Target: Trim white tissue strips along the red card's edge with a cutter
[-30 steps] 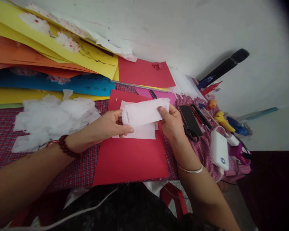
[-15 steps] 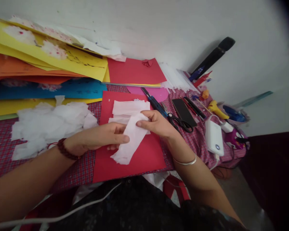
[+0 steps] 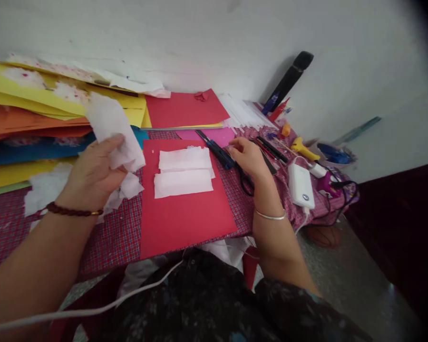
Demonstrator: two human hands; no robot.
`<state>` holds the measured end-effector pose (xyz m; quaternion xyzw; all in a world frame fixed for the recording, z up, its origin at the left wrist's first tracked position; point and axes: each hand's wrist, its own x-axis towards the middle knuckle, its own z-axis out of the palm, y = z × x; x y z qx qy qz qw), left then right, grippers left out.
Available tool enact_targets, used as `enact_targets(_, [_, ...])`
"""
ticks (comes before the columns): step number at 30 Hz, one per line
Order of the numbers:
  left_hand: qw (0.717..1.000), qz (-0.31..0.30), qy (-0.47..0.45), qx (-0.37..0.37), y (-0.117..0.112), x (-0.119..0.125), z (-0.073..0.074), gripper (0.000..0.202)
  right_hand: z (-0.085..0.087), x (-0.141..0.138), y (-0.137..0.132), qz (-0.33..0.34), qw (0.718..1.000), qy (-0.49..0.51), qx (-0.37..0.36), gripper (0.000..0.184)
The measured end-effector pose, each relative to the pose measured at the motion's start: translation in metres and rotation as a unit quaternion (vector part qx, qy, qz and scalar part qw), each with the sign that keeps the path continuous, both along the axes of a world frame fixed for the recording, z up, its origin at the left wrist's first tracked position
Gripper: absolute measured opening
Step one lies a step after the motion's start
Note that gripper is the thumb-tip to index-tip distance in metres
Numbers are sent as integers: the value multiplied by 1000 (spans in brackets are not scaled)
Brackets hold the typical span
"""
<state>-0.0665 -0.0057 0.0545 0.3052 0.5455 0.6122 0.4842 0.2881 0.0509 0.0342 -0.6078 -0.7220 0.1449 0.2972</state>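
Note:
My left hand (image 3: 96,164) is closed around a strip of white tissue paper (image 3: 114,123), lifted above the left part of the table. Fingers and thumb of my right hand (image 3: 248,156) are curled on black-handled scissors (image 3: 246,183), which are partly hidden under the hand. Between the hands lies a red paper sheet (image 3: 185,213). Two white tissue strips, an upper one (image 3: 183,159) and a lower one (image 3: 183,183), rest flat on it, one below the other. A pile of torn white tissue (image 3: 44,190) is partly covered by my left hand and forearm.
A blue utility knife (image 3: 219,153) lies along the sheet's right edge. Coloured papers (image 3: 32,123) are stacked at the back left. Further right are pens (image 3: 273,149), a partly hidden phone (image 3: 267,161), a white power bank (image 3: 301,185) and a yellow glue gun (image 3: 305,148).
My left hand has carried the tissue strip up and left, off the red sheet. My right hand has let go of the strip and moved right to the scissors. The view has shifted slightly.

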Motion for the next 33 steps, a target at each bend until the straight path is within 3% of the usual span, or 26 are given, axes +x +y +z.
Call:
enact_targets(3, [991,63,-114,36,10,3,-6,30,-7,6,6,-17,1000,-17,-13,28])
enact_targets(5, [985,45,-159,56,10,10,-6,41,-10,5,9,-22,999,-30,-19,28])
enact_targets(13, [989,-42,-132,54,0,23,-5,30,-25,-22,11,-26,993,-116,-11,31])
enact_targets(19, [986,-41,-156,45,3,14,-1,25,-29,-31,9,-42,989,-144,12,37])
enact_targets(25, [980,-30,-188,55,5,7,-3,19,-28,8,-33,-37,985,-163,41,40])
enact_targets(29, [977,-36,-203,54,7,3,-6,25,-44,45,-71,-26,982,-176,58,39])
enact_targets(33, [976,-44,-203,59,8,1,-7,25,-64,54,-87,-38,981,-173,82,38])
